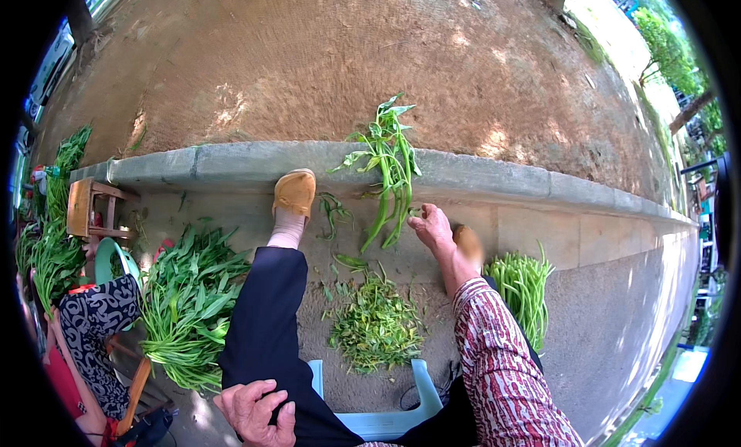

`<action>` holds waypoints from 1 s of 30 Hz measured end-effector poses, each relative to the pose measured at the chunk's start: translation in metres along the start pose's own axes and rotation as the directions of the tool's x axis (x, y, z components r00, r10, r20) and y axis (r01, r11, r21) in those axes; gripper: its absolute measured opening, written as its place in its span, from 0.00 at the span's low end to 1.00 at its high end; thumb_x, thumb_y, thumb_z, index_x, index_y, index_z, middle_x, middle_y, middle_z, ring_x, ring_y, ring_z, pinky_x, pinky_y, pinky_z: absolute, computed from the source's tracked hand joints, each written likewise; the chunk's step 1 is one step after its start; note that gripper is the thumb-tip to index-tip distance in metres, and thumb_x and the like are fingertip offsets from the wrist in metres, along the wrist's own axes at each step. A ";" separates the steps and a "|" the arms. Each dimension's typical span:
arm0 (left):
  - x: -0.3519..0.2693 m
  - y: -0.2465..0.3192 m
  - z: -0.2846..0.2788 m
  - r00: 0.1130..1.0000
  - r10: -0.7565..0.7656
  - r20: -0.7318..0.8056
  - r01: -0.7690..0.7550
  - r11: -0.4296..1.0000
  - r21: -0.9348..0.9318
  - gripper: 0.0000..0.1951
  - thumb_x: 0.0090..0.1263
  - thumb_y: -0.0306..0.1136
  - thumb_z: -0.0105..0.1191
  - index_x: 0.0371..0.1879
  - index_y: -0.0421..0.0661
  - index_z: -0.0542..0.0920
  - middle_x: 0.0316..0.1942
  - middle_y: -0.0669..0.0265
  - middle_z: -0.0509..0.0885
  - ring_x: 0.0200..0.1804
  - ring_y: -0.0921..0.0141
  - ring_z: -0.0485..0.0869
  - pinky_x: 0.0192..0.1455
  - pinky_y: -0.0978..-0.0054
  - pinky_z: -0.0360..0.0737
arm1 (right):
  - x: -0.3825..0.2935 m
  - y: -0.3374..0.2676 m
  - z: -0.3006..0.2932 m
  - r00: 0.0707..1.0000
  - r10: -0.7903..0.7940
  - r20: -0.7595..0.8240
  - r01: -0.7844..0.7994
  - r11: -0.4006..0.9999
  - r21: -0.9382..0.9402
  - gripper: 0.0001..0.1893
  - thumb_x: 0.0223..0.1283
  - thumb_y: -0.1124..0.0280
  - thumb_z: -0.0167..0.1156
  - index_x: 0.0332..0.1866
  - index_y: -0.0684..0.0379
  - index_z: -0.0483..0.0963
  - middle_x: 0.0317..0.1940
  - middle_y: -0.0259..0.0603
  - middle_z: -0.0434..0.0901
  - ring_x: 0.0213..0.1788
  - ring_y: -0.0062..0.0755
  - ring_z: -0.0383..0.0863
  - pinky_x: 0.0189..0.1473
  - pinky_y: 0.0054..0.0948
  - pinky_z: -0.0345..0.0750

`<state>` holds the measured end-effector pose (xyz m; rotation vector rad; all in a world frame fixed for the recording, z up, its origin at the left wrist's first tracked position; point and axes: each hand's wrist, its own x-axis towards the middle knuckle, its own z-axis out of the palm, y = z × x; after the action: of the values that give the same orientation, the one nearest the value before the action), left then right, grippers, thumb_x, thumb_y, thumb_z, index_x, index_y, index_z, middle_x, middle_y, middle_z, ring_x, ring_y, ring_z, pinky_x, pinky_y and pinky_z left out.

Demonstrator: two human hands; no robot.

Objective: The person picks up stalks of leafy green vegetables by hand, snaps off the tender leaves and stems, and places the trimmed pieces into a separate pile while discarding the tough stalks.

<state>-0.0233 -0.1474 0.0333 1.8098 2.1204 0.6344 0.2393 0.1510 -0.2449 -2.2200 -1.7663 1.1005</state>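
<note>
My right hand (434, 231) reaches forward, a small green scrap (414, 212) pinched between thumb and finger. Just left of it, a loose bunch of water spinach (389, 169) lies over the stone kerb (498, 178), leaves on the far side and stems hanging toward me. Over my left thigh is my left hand (257, 411), fingers loosely bent and apart, holding nothing. Between my feet sits a heap of torn and yellowed leaves (379, 325). A large leafy pile of water spinach (194, 302) is by my left leg. Trimmed green stems (521, 290) lie beside my right leg.
A light blue plastic stool (382, 425) is under me. To the left, another person in patterned trousers (101, 337) holds greens (55, 267) near a wooden stool (95, 209) and a green plastic chair or basin (113, 262). Bare soil (347, 70) lies beyond the kerb.
</note>
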 end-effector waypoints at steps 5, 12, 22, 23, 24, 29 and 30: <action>0.005 0.000 0.000 0.999 -0.014 0.040 0.012 0.999 0.045 0.08 0.59 0.31 0.61 0.37 0.48 0.83 0.43 0.65 0.82 0.46 0.61 0.76 0.54 0.60 0.69 | 0.030 0.012 0.043 0.992 -0.052 -0.114 0.068 0.987 0.147 0.30 0.48 0.60 0.66 0.58 0.60 0.72 0.52 0.53 0.77 0.57 0.47 0.75 0.58 0.38 0.72; 0.007 0.001 0.002 0.999 -0.023 0.049 0.019 0.997 0.072 0.08 0.59 0.31 0.61 0.37 0.47 0.83 0.43 0.65 0.82 0.47 0.61 0.76 0.55 0.60 0.69 | 0.038 0.007 0.039 0.998 -0.058 0.006 0.052 0.932 0.360 0.11 0.52 0.66 0.60 0.36 0.64 0.79 0.31 0.47 0.83 0.36 0.43 0.83 0.42 0.37 0.76; 0.004 0.001 0.001 0.999 -0.022 0.037 0.022 1.000 0.022 0.08 0.59 0.31 0.61 0.37 0.48 0.83 0.44 0.67 0.82 0.48 0.61 0.76 0.56 0.62 0.69 | 0.003 -0.004 0.001 0.931 0.103 0.350 -0.358 0.081 0.930 0.11 0.65 0.60 0.52 0.39 0.56 0.71 0.33 0.40 0.80 0.27 0.33 0.81 0.21 0.26 0.74; 0.005 0.002 0.000 0.999 -0.024 0.028 0.024 1.000 0.020 0.08 0.59 0.31 0.62 0.37 0.49 0.83 0.44 0.67 0.82 0.48 0.61 0.76 0.56 0.62 0.69 | 0.004 -0.004 -0.001 0.923 0.051 0.380 -0.383 0.043 0.923 0.11 0.66 0.60 0.52 0.40 0.57 0.71 0.32 0.39 0.80 0.25 0.30 0.79 0.21 0.25 0.72; 0.004 0.003 0.000 0.999 -0.025 0.027 0.024 0.999 0.030 0.08 0.59 0.31 0.62 0.37 0.49 0.83 0.44 0.67 0.82 0.48 0.61 0.76 0.55 0.62 0.69 | 0.001 -0.007 -0.005 0.911 -0.003 0.412 -0.412 0.010 0.911 0.11 0.66 0.59 0.52 0.41 0.57 0.71 0.32 0.38 0.79 0.23 0.28 0.77 0.21 0.23 0.71; 0.002 0.002 -0.002 1.000 -0.015 -0.002 0.015 1.000 -0.001 0.08 0.58 0.31 0.62 0.36 0.49 0.83 0.45 0.68 0.82 0.48 0.61 0.76 0.55 0.61 0.69 | -0.015 -0.031 -0.028 0.934 -0.166 0.317 -0.300 0.120 0.946 0.09 0.65 0.65 0.56 0.42 0.59 0.73 0.25 0.32 0.74 0.17 0.19 0.66 0.19 0.19 0.63; -0.001 0.001 -0.001 1.000 -0.020 -0.007 0.020 1.000 -0.022 0.08 0.58 0.32 0.62 0.36 0.49 0.83 0.45 0.68 0.82 0.48 0.61 0.76 0.55 0.61 0.68 | -0.020 -0.040 -0.040 0.935 -0.218 0.281 -0.257 0.131 0.957 0.09 0.65 0.66 0.56 0.43 0.60 0.73 0.24 0.31 0.73 0.17 0.19 0.66 0.19 0.19 0.63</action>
<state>-0.0232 -0.1483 0.0347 1.7754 2.1252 0.6576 0.2289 0.1602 -0.1859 -1.1150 -0.4651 1.9618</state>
